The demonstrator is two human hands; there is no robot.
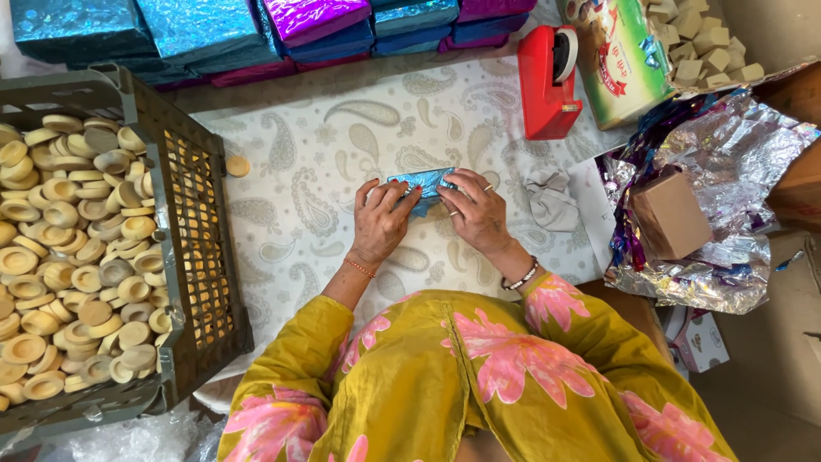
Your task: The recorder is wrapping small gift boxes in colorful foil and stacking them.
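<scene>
A small block wrapped in shiny blue foil lies on the white paisley cloth in front of me. My left hand presses on its left end, fingers curled over the foil. My right hand covers its right end, fingers folded onto the wrap. Both hands grip the same blue packet. A red thread bracelet sits on my left wrist and a beaded one on my right.
A grey crate of several round tan pieces stands at left; one loose piece lies by it. A red tape dispenser, crumpled grey paper, foil sheets with a brown box, and stacked foil-wrapped packs surround the cloth.
</scene>
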